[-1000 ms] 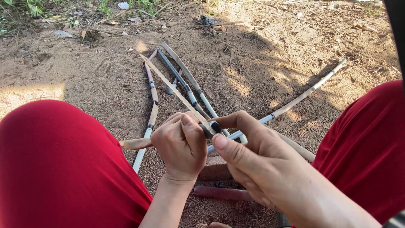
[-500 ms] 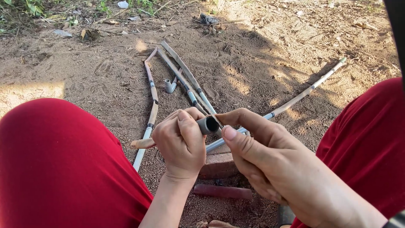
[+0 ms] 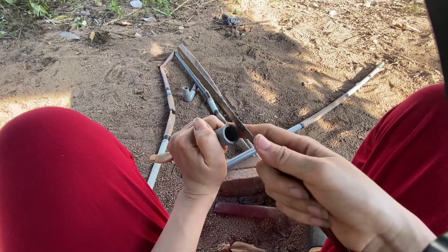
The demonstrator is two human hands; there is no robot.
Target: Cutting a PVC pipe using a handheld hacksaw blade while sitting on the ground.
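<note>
My left hand grips a short grey pipe piece, its open round end turned toward me. My right hand holds a long flat blade by its near end. The thumb lies along the blade right beside the pipe's mouth. The blade's edge touches the pipe rim, and its far end points away over the dirt. Both hands sit between my knees in red trousers.
On the sandy ground lie a small grey elbow fitting, a bent dirty pipe, a grey-blue pipe beside the blade and a long pipe running far right. A reddish brick sits under my hands. Weeds and litter edge the far side.
My left hand has turned the pipe piece so its open end faces me. A thin light stick seen a second ago is gone, and the elbow fitting now shows on the ground.
</note>
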